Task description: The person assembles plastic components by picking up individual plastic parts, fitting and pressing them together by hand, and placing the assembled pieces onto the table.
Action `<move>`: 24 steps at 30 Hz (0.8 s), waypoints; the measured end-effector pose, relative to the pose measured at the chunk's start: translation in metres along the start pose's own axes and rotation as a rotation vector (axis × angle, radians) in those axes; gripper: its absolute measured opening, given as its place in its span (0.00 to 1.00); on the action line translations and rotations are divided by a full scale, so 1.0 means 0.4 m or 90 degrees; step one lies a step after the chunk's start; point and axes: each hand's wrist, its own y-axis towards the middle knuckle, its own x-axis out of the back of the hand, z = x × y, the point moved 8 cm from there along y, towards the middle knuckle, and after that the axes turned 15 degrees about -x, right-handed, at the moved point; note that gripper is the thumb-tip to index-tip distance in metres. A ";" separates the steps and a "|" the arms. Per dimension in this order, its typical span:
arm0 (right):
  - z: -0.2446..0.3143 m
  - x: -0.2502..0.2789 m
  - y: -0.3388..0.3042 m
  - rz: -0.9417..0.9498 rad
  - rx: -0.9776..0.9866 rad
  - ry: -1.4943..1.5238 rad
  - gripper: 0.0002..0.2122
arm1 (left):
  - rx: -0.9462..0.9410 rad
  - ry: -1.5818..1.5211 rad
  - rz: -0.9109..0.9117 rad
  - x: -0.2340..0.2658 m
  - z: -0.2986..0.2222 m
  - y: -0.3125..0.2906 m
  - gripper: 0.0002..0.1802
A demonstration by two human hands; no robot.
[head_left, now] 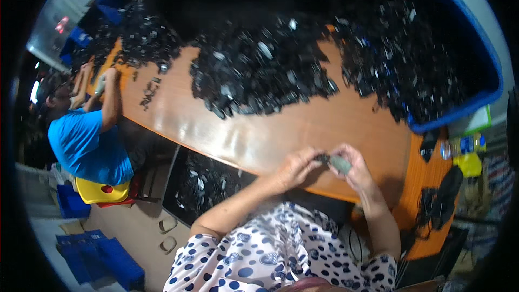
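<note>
My left hand [296, 166] and my right hand [352, 168] meet over the near edge of a brown wooden table [270, 135]. Between their fingertips I hold a small dark part [324, 158] and a grey-green piece [340, 164]. The left fingers pinch the dark part; the right fingers wrap the grey-green piece. A big heap of small black parts [259, 70] lies on the table beyond my hands.
A blue bin [459, 109] full of black parts stands at the right. Another person in a blue shirt [86, 146] sits at the left on a yellow stool, working at a second black pile [135, 38]. A dark tray of parts [203, 184] sits below the table edge.
</note>
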 end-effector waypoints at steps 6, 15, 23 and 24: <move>0.048 -0.065 -0.020 0.023 -0.047 -0.102 0.07 | -0.056 0.130 0.045 0.037 -0.057 0.000 0.14; -0.052 -0.031 -0.031 -0.033 -0.357 -0.049 0.03 | 0.027 0.083 0.143 -0.001 -0.047 -0.023 0.13; 0.080 -0.118 -0.033 0.138 -0.042 -0.108 0.34 | 0.230 -0.304 -0.151 0.004 0.034 -0.020 0.15; 0.083 -0.120 -0.033 0.174 -0.026 -0.106 0.35 | 0.237 -0.318 -0.140 -0.007 0.028 -0.012 0.15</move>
